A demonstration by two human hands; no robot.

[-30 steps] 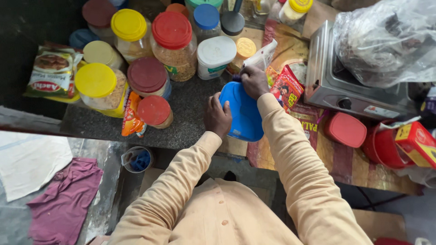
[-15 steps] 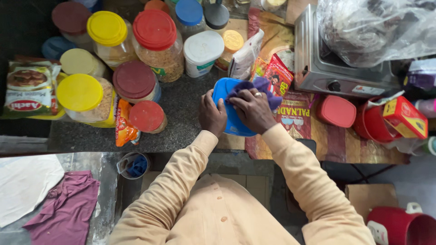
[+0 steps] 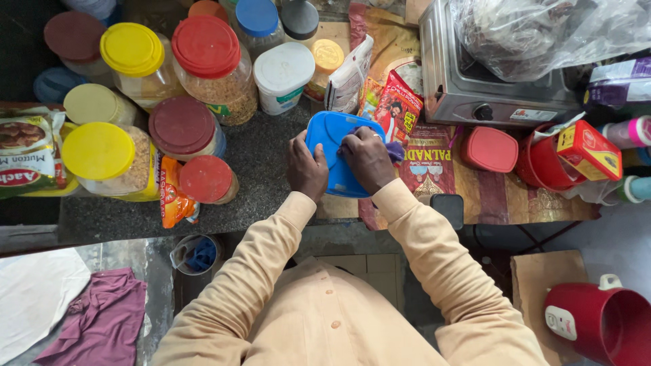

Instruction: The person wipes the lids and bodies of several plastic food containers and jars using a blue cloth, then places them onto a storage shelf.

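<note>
At the centre of the frame, the left hand [image 3: 306,168] has its grip clamped on the left edge of a blue lid [image 3: 333,152] above the dark table [image 3: 261,159]. The right hand [image 3: 367,157] presses a purple cloth [image 3: 394,150] on the lid, fingers closed over it. Jars with red and yellow lids [image 3: 203,46] crowd the upper left.

A single head-worn camera looks steeply down, close over a cluttered dark counter [image 3: 258,163].

A dark speckled counter [image 3: 264,163] carries lidded jars [image 3: 207,64], seemingly spice packets [image 3: 397,108].
</note>
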